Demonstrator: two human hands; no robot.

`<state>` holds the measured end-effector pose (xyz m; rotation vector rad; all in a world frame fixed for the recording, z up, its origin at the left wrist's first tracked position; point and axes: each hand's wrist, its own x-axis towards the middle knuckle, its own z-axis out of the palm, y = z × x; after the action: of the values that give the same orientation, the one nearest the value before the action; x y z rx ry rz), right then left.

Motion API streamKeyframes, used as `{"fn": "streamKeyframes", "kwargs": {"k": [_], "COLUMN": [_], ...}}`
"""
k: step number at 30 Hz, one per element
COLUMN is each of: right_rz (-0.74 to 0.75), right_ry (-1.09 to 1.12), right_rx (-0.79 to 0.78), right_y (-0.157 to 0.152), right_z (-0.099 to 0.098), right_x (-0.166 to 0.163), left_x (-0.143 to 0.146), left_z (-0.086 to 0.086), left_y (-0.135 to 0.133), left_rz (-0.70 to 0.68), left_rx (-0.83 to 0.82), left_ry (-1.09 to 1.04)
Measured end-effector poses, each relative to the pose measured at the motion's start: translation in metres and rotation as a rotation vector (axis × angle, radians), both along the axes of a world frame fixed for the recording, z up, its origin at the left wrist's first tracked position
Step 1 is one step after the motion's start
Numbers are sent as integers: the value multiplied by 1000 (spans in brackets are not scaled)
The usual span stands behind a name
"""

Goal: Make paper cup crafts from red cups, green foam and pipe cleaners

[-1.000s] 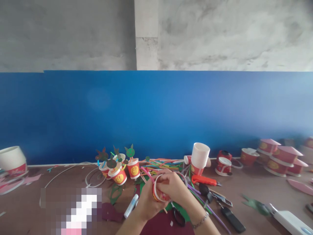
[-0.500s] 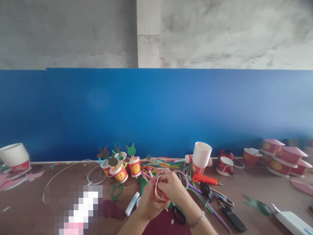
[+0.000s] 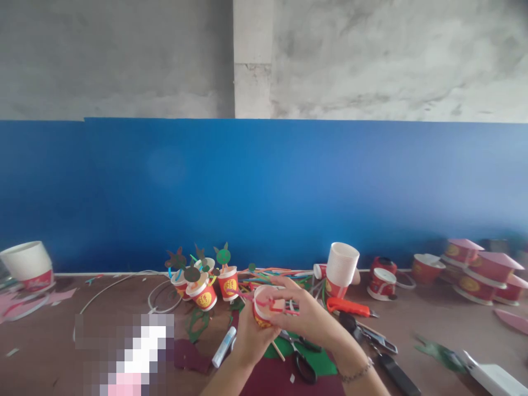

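A small red and white paper cup (image 3: 264, 320) with a yellow print is held in my left hand (image 3: 251, 333), whose fingers wrap its side. Its mouth faces up toward me. A pinkish-red pipe cleaner (image 3: 287, 311) crosses the cup, with an end out on either side. My right hand (image 3: 307, 314) is over the cup's right side, thumb and fingers closing on the pipe cleaner. Below the cup a thin wooden stick (image 3: 278, 351) slants out. Black-handled scissors (image 3: 304, 363) lie beneath my hands on green paper (image 3: 324, 360) and dark red paper (image 3: 264, 382).
Several small cups with animal-face cutouts (image 3: 223, 254) stand left of my hands. A glue stick (image 3: 224, 347) lies nearby. To the right are a tall cup stack (image 3: 344, 263), an orange utility knife (image 3: 348, 307) and keys (image 3: 396, 374). Pink-roofed cups (image 3: 493, 264) stand far right.
My right hand has come out from the cup's mouth and shifted right, its fingers more spread. The cup has turned more upright. The scissors and green paper beneath show more.
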<state>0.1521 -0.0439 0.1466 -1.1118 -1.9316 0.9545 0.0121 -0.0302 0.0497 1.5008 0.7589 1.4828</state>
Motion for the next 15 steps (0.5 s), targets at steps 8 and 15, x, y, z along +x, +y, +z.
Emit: {"fn": "streamKeyframes", "kwargs": {"k": [8, 15], "right_rz": [-228, -266], "right_ry": [-31, 5], "right_rx": [97, 151], "right_y": [20, 19], "right_z": [-24, -21], "right_x": [-7, 1], "left_x": [3, 2], "left_z": [-6, -10], "left_y": [-6, -2], "left_rz": [6, 107], "left_rx": [-60, -60], "left_ry": [71, 81]}}
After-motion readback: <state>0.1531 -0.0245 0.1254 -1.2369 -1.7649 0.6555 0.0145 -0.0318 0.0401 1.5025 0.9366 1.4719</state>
